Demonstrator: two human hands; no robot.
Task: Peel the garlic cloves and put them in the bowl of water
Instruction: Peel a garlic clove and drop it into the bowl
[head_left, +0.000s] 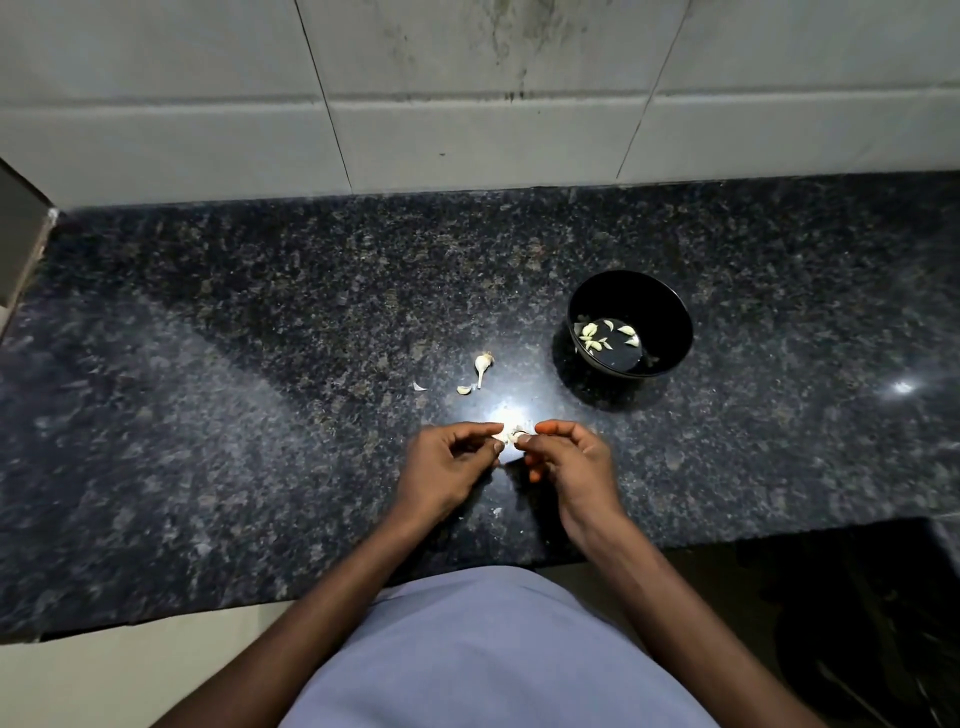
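A: Both hands are on one garlic clove (511, 435), held just above the bench (260, 364). The left hand (451, 462) pinches it between thumb and forefinger, the other fingers curled under; the right hand (569, 457) pinches the opposite end the same way.

B: And the bowl (670, 312)?

A: Farther back and to the right, well apart from the hands, with several peeled cloves (597, 335) lying in the water.

B: What could go wrong?

A: The clove is small and held only by fingertips. If the skin gives suddenly, I think it could pop out and skid across the polished bench or over the near edge to the floor. Scraps of skin may also cling to it and end up in the water.

B: Anything else loose?

A: A stripped garlic stalk (482, 366) and a few loose pieces (465, 389) lie between the hands and the bowl; whether those are skin or unpeeled cloves is too small to tell. A careless reach could sweep them along.

B: Any writing or brand?

A: None readable. The bowl is plain black, the wall tiles (467, 104) bare.
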